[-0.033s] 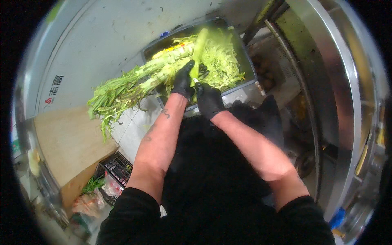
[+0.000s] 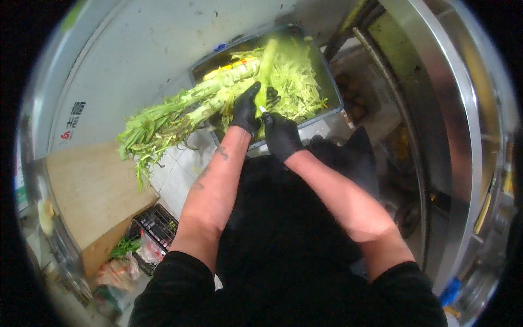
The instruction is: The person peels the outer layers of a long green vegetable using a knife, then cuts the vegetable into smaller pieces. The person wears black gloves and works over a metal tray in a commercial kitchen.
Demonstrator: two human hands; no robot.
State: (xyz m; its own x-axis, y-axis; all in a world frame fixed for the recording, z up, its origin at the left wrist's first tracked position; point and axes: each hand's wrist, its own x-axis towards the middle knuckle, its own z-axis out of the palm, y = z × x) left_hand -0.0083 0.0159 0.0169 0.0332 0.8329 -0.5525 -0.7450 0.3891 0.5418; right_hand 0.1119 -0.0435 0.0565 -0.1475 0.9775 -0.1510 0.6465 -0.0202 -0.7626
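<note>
L hand (image 2: pixel 246 110) + R hand (image 2: pixel 283 137) dip slightly in my feed: L grips stalk (image 2: pixel 266 69), axis fwd; R, at near end, grips white-tipped tool (image 2: pixel 262 109).

Head camera: fisheye, worn at head height, facing steeply down and forward over the person's torso (image 2: pixel 283 229), which looms large at the near edge. Left hand (image 2: pixel 246 109) and right hand (image 2: pixel 282 136) lie farther off, above centre, by the dark bin (image 2: pixel 328 87). At right, a metal edge (image 2: pixel 458 71) bows along the lens rim.
</note>
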